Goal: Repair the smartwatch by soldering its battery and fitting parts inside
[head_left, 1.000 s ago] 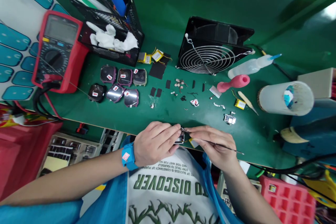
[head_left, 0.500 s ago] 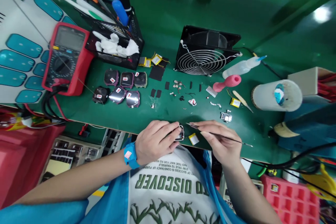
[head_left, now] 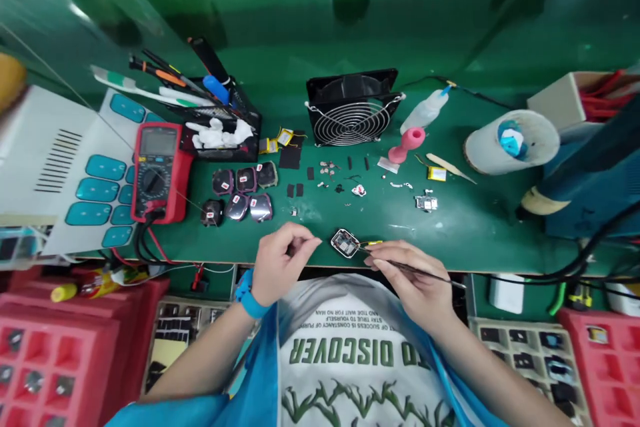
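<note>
A small watch case point(head_left: 345, 243) lies open side up near the bench's front edge, a circuit board and wires showing inside. My right hand point(head_left: 415, 277) grips dark tweezers point(head_left: 420, 272), their tips at the case's right edge. Partly hidden behind those fingers is a yellow battery point(head_left: 374, 243), with thin wires running toward the case. To the left, my left hand point(head_left: 283, 257) is closed in a pinch, apart from the case; anything between its fingertips is too small to make out.
Several watch faces point(head_left: 240, 193) lie left, beside a red multimeter point(head_left: 157, 173) and black tool holder point(head_left: 240, 137). A fan point(head_left: 353, 110) stands behind small loose parts. To the right are a pink bulb-shaped item point(head_left: 406, 145), a circuit board point(head_left: 426, 201) and a white cup point(head_left: 510, 143).
My left hand has let go of the watch case and drawn back left, its fingers now pinched. The tweezers' tips have come to the case. The view has shifted.
</note>
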Available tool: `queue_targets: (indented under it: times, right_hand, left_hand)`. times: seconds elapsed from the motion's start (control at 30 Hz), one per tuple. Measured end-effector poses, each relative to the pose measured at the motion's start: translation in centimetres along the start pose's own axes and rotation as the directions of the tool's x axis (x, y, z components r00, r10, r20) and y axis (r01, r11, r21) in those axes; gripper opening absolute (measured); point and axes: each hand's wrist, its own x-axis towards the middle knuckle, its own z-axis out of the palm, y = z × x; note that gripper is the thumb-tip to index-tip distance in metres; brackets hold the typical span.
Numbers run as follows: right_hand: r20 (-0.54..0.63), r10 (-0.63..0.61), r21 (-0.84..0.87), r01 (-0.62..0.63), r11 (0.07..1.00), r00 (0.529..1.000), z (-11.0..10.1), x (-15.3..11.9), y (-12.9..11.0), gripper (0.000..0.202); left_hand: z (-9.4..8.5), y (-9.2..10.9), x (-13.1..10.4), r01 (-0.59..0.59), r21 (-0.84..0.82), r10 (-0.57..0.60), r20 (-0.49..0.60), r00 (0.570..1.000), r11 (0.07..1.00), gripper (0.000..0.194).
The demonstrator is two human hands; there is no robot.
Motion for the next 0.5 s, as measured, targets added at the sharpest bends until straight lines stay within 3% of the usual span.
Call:
queue_targets:
  times: [0.07, 0.13, 0.23, 0.3, 0.5]
  right_hand:
    - [-0.012, -0.043, -0.028, 0.042, 0.999, 0.999, 0.4, 0.0, 0.2, 0.021]
    - [-0.017, -0.085, -0.062, 0.083, 0.995, 0.996, 0.6, 0.2, 0.3, 0.021]
    - [-0.003, -0.137, -0.109, 0.136, 0.985, 0.991, 0.7, 0.6, 0.3, 0.020]
    - [0.019, -0.163, -0.118, 0.164, 0.979, 0.986, 0.6, 0.9, 0.2, 0.019]
    - [0.053, -0.188, -0.123, 0.193, 0.973, 0.981, 0.4, 1.0, 0.2, 0.020]
  left_hand:
    - [-0.4, -0.5, 1.1, -0.175, 0.021, 0.171, 0.137, 0.976, 0.984, 0.005]
    - [-0.4, -0.9, 2.0, -0.343, 0.010, 0.327, 0.275, 0.904, 0.939, 0.014]
    - [-0.1, -1.3, 2.6, -0.485, 0.042, 0.436, 0.375, 0.818, 0.874, 0.016]
    - [0.2, -1.4, 2.4, -0.531, 0.083, 0.467, 0.376, 0.800, 0.843, 0.015]
    - [0.8, -1.2, 1.4, -0.561, 0.182, 0.485, 0.336, 0.807, 0.808, 0.011]
